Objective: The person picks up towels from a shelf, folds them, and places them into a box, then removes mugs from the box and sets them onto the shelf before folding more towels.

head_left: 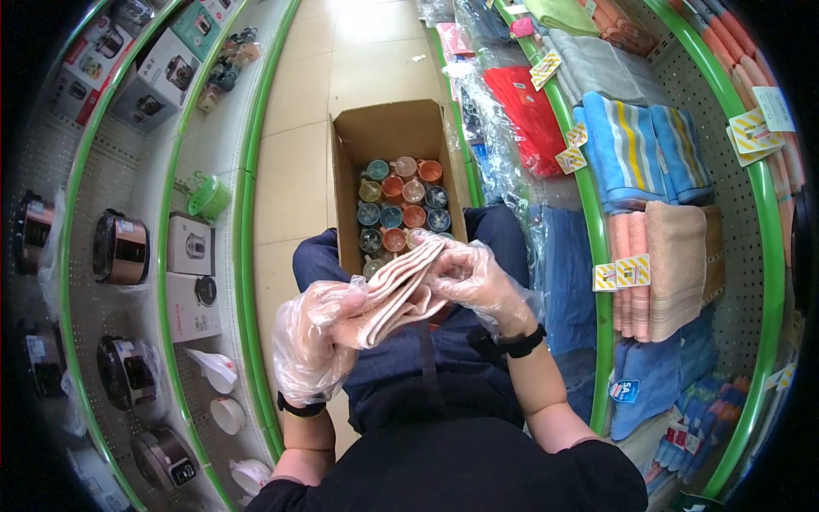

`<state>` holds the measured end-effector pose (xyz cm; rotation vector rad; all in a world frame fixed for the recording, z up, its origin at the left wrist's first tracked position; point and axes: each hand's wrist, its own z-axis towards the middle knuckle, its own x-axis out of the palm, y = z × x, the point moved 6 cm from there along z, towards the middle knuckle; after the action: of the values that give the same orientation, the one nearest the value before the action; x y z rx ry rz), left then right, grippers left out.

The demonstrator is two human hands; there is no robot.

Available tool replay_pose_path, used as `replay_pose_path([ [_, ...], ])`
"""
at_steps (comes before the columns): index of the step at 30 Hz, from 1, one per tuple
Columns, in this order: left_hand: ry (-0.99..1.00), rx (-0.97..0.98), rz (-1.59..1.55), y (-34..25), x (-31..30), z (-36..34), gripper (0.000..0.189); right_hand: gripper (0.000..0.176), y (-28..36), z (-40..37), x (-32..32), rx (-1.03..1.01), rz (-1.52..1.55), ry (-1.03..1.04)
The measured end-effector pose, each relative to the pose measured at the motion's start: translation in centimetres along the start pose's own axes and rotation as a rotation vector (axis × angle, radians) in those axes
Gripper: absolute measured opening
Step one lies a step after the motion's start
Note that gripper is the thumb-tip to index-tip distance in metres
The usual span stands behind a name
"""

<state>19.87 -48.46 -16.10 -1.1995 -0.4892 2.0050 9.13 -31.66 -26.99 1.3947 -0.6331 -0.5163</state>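
A pale pink folded cloth [397,290], which looks like a small towel, is held up in front of my lap. My left hand [328,320], in a clear plastic glove, is closed on its lower left end. The upper right end is gripped by my right hand [478,277], gloved the same way. Just beyond the hands stands an open cardboard box [350,171] between my knees. Rows of coloured glass cups [392,188] fill its bottom, in orange, blue and clear tones; the nearest ones are partly hidden by the cloth and hands.
To the right, green-edged shelves hold stacks of towels, including blue striped ones [623,149] and peach ones [674,264], with price tags. On the left shelves stand rice cookers [119,247], boxed appliances [192,243], a green basket [207,199] and white bowls [227,416]. The floor [294,154] is tiled.
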Motion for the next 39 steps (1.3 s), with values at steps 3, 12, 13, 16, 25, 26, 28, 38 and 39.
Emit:
replay_pose_path([
  [3, -0.099, -0.043, -0.157, 0.7, -0.4, -0.9, 0.042, 0.01, 0.9, -0.4, -1.1, -0.085, 0.029, -0.165],
  [12, -0.276, -0.168, -0.395, 1.2, 0.3, -1.9, 0.045, 0.036, -2.7, -0.8, 0.6, -0.014, 0.845, -0.294],
  [13, -0.226, -0.171, -0.39, 1.4, 0.2, -2.1, 0.05, 0.053, -2.8, -0.5, 1.4, -0.06, 0.997, -0.086],
  [16, -0.196, -0.326, -0.348, 1.9, -0.1, -1.5, 0.055, 0.076, -3.8, -1.5, 3.6, 0.003, 1.175, 0.04],
  [25, -0.336, -0.775, -0.631, 12.8, 4.9, -4.3, 0.048, 0.077, -7.0, -0.9, 2.6, 0.298, 0.525, -0.063],
  [26, -0.255, -0.835, -0.545, 13.8, 5.3, -4.6, 0.045, 0.074, -7.5, -0.9, 2.3, 0.314, 0.429, -0.063],
  [28, -0.176, -0.896, -0.461, 14.9, 5.5, -5.2, 0.041, 0.07, -7.7, -1.2, 1.9, 0.313, 0.433, -0.061],
  [38, -0.055, -1.134, -1.592, 13.3, 10.8, -9.7, 0.073, 0.063, -9.3, -4.5, -0.4, 0.325, 0.63, -0.141],
  [39, -0.037, -1.127, -1.563, 13.7, 11.3, -10.8, 0.081, 0.063, -8.1, -4.5, -0.6, 0.312, 0.593, -0.17],
])
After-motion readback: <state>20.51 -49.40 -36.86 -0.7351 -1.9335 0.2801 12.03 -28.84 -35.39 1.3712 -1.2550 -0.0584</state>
